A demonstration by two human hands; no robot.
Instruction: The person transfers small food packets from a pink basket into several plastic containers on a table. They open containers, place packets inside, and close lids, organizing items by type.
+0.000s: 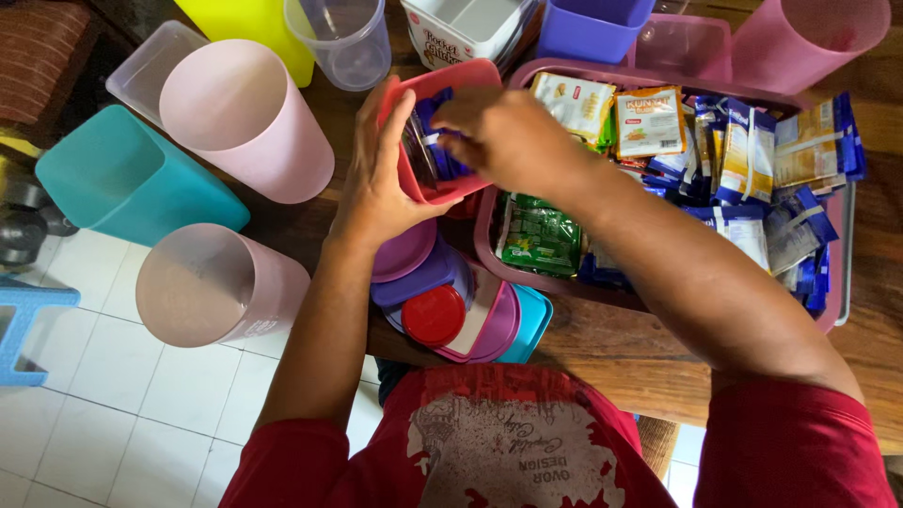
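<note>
Soft daylight — sharp, slight edge distortion

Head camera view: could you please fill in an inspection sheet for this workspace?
Surface: brown wooden table, crowded.
Job's things: red rectangular plastic container with dark blue sachets inside; mauve plastic tray full of sachets.
Clutter: stacked coloured plastic lids; pink plastic tumblers; teal plastic box.
Hands: left hand holds the red container; right hand reaches into it.
Cables: nothing seen.
Surroundings: white tiled floor, blue stool.
</note>
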